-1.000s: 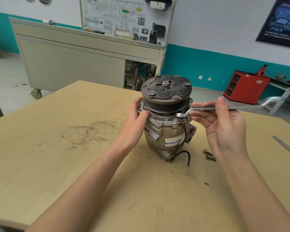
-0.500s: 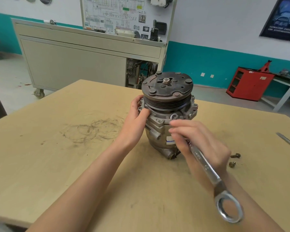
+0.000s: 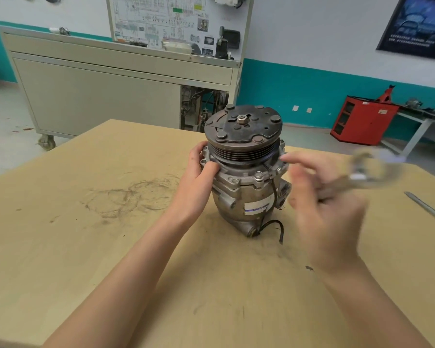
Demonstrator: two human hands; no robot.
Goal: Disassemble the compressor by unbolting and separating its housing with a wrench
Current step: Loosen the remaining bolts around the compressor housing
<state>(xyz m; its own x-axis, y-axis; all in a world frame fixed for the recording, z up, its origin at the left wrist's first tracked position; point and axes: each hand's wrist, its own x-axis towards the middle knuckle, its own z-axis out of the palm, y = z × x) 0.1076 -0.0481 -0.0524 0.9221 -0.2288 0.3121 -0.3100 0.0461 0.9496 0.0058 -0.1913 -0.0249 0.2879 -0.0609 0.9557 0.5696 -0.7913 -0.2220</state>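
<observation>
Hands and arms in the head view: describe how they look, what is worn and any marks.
Both are bare: no gloves, no sleeves in view along the left forearm or the right forearm, and no watch or bracelet. The left hand shows no ring and has a small dark smudge near the knuckles. The right hand is motion-blurred, so rings or marks cannot be told.

Both bare forearms reach in from the near edge. The left hand [image 3: 199, 179] grips the left side of the compressor [image 3: 244, 197], thumb on the near side, fingers wrapped to the far side. The right hand [image 3: 324, 204], blurred, hangs just right of it, fingers curled round the wrench [image 3: 364, 169], forefinger stretched leftward.
</observation>
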